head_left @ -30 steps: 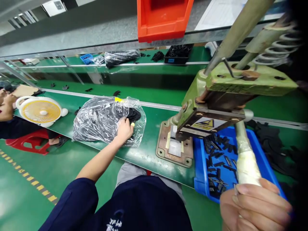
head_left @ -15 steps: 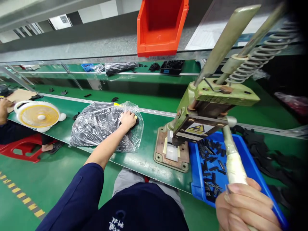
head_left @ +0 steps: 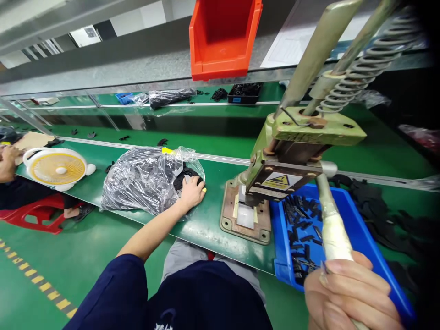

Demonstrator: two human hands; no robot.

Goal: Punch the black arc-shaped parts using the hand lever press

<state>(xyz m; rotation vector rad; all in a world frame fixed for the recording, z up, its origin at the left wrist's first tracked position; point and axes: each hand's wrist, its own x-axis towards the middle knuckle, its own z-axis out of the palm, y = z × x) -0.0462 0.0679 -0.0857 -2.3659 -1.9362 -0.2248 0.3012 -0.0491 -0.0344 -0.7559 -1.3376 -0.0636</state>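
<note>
My left hand (head_left: 193, 193) rests over black parts (head_left: 181, 178) in the mouth of a clear plastic bag (head_left: 137, 181). Its fingers look spread; their tips touch the parts, and a yellow covering shows on one digit. More dark pieces fill the bag, which lies on the green bench. My right hand (head_left: 350, 293) is wrapped around the taped lever handle (head_left: 335, 233) of a green hand press (head_left: 288, 151). Beneath the press head, a small metal block (head_left: 245, 216) sits on the rusty base plate (head_left: 228, 220).
A blue tray (head_left: 280, 261) of small black pieces stands right of the press, beside flat black parts (head_left: 374, 215). An orange bin (head_left: 220, 68) sits on the shelf above. Leftward are a white-and-yellow fan (head_left: 58, 167), a red stool (head_left: 37, 220) and a co-worker's hand (head_left: 8, 160).
My left hand has shifted slightly right and down at the bag's mouth, uncovering more black parts. The right hand keeps its grip on the lever. The view has moved a little.
</note>
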